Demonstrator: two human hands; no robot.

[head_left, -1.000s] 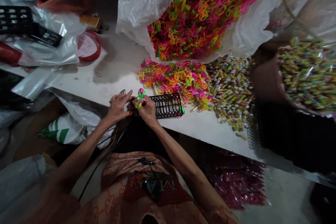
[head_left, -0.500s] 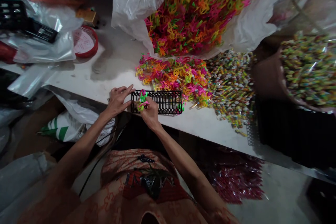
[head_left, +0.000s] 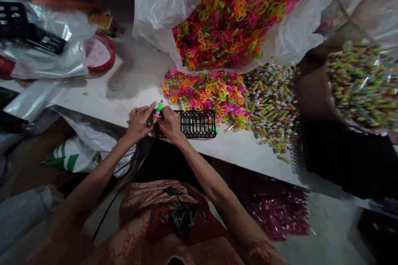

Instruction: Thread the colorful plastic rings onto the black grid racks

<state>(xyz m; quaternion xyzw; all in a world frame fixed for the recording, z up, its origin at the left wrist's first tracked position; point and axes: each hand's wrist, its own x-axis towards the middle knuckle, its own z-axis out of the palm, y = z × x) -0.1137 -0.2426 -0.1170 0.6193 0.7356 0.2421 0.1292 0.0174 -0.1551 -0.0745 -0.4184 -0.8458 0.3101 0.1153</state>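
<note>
Head view, looking down on the near edge of the worktop (head_left: 130, 87); the left hand (head_left: 139, 121) and right hand (head_left: 169, 122) meet fingertip to fingertip, both pinched narrow on one small green-and-pink plastic piece (head_left: 157, 112); the piece stands between the two grips, its long axis tilted up and away from the person, with neither hand the nearer; the black slotted tray (head_left: 194, 124) lies touching the right hand, its long axis along the near edge and running off to the right; the loose heap of neon pieces (head_left: 205, 91) sits just beyond the tray, towards the far edge.
</note>
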